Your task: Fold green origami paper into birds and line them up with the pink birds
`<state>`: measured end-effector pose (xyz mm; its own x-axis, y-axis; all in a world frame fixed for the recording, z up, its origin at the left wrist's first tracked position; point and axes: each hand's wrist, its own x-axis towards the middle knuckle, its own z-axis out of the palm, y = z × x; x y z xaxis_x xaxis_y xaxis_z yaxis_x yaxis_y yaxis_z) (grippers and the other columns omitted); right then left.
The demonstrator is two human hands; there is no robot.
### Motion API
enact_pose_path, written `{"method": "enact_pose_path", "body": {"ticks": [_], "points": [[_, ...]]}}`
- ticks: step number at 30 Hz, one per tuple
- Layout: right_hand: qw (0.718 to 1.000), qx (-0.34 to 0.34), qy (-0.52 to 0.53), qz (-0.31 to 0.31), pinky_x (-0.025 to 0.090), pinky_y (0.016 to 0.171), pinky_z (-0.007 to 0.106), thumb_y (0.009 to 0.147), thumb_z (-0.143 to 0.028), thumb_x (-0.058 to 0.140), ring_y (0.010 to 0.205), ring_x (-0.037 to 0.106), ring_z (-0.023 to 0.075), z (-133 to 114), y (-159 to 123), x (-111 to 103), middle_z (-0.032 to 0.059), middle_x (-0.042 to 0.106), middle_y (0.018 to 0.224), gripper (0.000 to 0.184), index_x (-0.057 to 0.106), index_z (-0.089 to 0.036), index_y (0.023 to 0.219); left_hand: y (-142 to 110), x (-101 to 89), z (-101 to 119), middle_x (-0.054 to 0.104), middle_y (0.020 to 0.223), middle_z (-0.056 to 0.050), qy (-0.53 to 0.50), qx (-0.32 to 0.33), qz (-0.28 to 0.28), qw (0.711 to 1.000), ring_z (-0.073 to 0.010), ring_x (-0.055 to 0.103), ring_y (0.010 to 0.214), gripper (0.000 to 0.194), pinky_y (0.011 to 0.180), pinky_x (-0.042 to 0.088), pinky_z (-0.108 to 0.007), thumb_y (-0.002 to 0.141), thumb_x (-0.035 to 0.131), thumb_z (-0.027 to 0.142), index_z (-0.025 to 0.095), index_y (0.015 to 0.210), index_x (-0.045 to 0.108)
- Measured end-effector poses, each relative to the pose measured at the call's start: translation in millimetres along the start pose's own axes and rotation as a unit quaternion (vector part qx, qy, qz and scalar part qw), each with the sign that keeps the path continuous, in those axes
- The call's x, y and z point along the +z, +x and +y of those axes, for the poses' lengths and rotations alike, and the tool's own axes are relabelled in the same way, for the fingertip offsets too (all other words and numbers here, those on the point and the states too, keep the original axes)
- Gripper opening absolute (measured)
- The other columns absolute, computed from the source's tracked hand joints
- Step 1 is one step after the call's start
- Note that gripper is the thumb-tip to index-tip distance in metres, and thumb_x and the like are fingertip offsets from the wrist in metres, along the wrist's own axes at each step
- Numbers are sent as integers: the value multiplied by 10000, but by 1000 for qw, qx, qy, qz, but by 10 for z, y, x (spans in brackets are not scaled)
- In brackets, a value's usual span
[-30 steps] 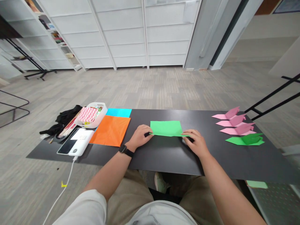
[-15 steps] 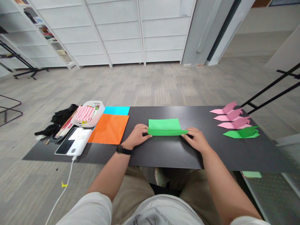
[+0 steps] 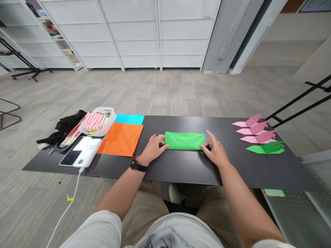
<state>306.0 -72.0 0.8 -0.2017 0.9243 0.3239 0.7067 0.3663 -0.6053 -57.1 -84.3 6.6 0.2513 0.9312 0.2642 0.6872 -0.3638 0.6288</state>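
Note:
A sheet of green paper (image 3: 184, 141), doubled into a wide, low strip with faint creases, lies on the dark table in front of me. At its left end my left hand (image 3: 154, 147) grips it, thumb on the near corner and fingers curled at the side edge. The thumb of my right hand (image 3: 213, 150) touches the near right corner. That hand's index finger stretches up and away, apart from the thumb; its other fingers are partly hidden. Farther right sit a green folded paper bird (image 3: 267, 148) and three pink paper birds (image 3: 258, 137) in a row.
Orange paper (image 3: 121, 139) lies on the left over blue paper (image 3: 130, 119). Beside it are a white power bank (image 3: 90, 151) with a cable, a phone (image 3: 71, 155), a white box (image 3: 110, 123) holding a pink-striped pouch, and black cloth (image 3: 69, 120). The black table (image 3: 178, 168) is narrow.
The near edge of the green paper has been turned up and over to the far edge, making a narrower strip. My right index finger has lifted away from it.

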Motion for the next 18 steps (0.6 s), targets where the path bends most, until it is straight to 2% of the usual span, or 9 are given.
{"method": "enact_pose_path", "body": {"ticks": [2, 3, 5, 6, 8, 10, 11, 14, 18], "points": [[1000, -1, -8, 9, 531, 1003, 481, 950, -416, 634, 850, 733, 270, 8, 14, 23, 11, 746, 837, 811, 323, -170, 1658, 2, 11, -4, 735, 847, 25, -35, -8, 21, 999, -218, 737, 1027, 685, 1173, 481, -480, 933, 742, 248, 209, 1546, 437], [1000, -2, -12, 11, 528, 1010, 489, 951, -417, 635, 858, 735, 274, 14, 18, 33, 13, 748, 839, 820, 312, -168, 1663, 3, -2, 4, 742, 865, 22, -38, -3, 34, 999, -218, 739, 1030, 821, 1138, 509, -463, 928, 747, 240, 199, 1628, 322], [1000, -8, -19, 8, 524, 1018, 502, 954, -411, 634, 865, 737, 279, 25, 21, 49, 16, 753, 841, 827, 300, -167, 1670, 7, -65, 62, 764, 1000, -23, -3, 22, 77, 997, -230, 728, 1073, 905, 1115, 526, -468, 932, 745, 260, 193, 1678, 236], [1000, -11, -22, 5, 524, 1018, 508, 953, -406, 634, 866, 738, 282, 29, 21, 56, 18, 756, 842, 826, 301, -167, 1671, 13, -108, 120, 761, 1116, -63, 27, 40, 105, 993, -244, 712, 1128, 854, 1127, 519, -486, 944, 734, 275, 194, 1664, 282], [999, -18, -28, -2, 526, 1006, 515, 952, -395, 631, 867, 739, 290, 33, 22, 65, 27, 766, 848, 816, 313, -168, 1668, 37, -184, 297, 727, 1261, -112, 86, 81, 147, 982, -266, 671, 1224, 586, 1153, 504, -511, 999, 657, 273, 200, 1552, 480], [999, -24, -36, -7, 531, 989, 518, 950, -387, 629, 866, 739, 298, 32, 25, 71, 37, 775, 853, 803, 330, -171, 1663, 77, -198, 531, 709, 1303, -107, 122, 140, 121, 975, -254, 657, 1252, 344, 1195, 483, -504, 1037, 586, 245, 217, 1375, 643], [999, -26, -39, -8, 533, 981, 518, 949, -383, 627, 862, 739, 300, 30, 26, 72, 41, 778, 852, 796, 339, -172, 1661, 103, -169, 650, 707, 1311, -99, 137, 177, 93, 970, -248, 654, 1263, 301, 1231, 454, -511, 1047, 565, 238, 224, 1326, 676], [998, -32, -49, -10, 537, 975, 510, 949, -372, 624, 850, 738, 294, 23, 30, 72, 41, 781, 848, 780, 356, -179, 1656, 197, 53, 912, 658, 1450, -99, 176, 244, 17, 954, -264, 569, 1421, 354, 1304, 372, -529, 1064, 516, 221, 223, 1388, 660], [997, -36, -60, -14, 523, 993, 506, 958, -359, 610, 874, 743, 285, 18, 29, 72, 39, 787, 873, 751, 369, -190, 1649, 308, 428, 923, 604, 1553, -116, 211, 208, -2, 955, -303, 530, 1473, 388, 1291, 374, -551, 1091, 497, 285, 194, 1445, 627]]}}
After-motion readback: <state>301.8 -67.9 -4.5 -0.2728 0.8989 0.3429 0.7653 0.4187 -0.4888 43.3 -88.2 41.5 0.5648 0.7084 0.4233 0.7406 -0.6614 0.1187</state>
